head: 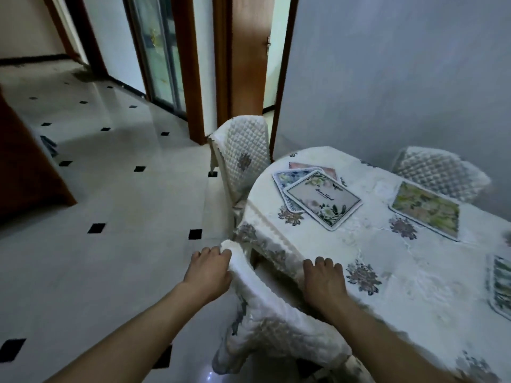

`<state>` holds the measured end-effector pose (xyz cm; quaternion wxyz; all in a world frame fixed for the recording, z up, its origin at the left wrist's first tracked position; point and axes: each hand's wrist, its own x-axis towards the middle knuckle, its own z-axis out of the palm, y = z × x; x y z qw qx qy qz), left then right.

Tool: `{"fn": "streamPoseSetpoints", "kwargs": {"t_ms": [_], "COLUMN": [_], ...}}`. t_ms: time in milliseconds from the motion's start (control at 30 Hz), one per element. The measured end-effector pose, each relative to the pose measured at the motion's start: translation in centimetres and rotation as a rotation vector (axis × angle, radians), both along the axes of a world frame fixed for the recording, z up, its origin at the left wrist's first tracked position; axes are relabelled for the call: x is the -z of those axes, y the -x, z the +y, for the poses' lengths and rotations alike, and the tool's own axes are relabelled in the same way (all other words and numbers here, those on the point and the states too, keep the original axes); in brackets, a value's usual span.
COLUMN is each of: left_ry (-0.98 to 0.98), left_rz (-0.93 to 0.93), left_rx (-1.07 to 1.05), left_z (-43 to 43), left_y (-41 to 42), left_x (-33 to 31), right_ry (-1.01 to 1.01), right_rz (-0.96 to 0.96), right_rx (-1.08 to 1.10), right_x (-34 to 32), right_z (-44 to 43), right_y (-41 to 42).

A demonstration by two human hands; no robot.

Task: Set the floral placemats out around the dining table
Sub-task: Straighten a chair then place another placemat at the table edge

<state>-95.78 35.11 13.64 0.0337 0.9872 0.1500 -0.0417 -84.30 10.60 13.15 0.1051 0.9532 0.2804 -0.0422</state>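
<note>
The left hand [208, 268] is curled shut over the top edge of the near chair [265, 308], a seat back under a quilted white cover with floral print. The right hand [326, 280] lies on the same chair back next to the dining table [401, 286], fingers bent down over the edge; whether it truly clasps the cover cannot be told. The table's rounded end carries an embossed cream cloth with mauve flower sprays. On it lie five flat, rounded-corner rectangular placemats: a fanned pile of three [322, 201] near the table's far rounded end, topped by a beige one with flowered corners; one green-floral mat [425, 210] beyond; one partly cut off at the table's right side [501, 283]. Three quilted chairs show in all
</note>
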Motion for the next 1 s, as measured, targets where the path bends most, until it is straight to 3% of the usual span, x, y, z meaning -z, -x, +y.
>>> {"fn": "streamPoseSetpoints", "kwargs": {"t_ms": [200,467,1000], "left_ry": [0.036,-0.023,-0.161], "left_rz": [-0.002,0.034,0.135], "left_rx": [0.262,0.522,0.536], "left_z": [6.1,5.1,4.4], "left_y": [-10.5,-24.3,-55.5], "left_x": [0.3,1.1,14.1], "right_ry": [-0.01,-0.062,-0.138], "right_rz": [0.006,0.032,0.069], "right_rx": [0.262,0.517,0.558], "right_x": [0.2,1.7,14.5], "right_z": [3.1,2.2,0.0], "right_y": [-2.8,-8.2,-37.1]}}
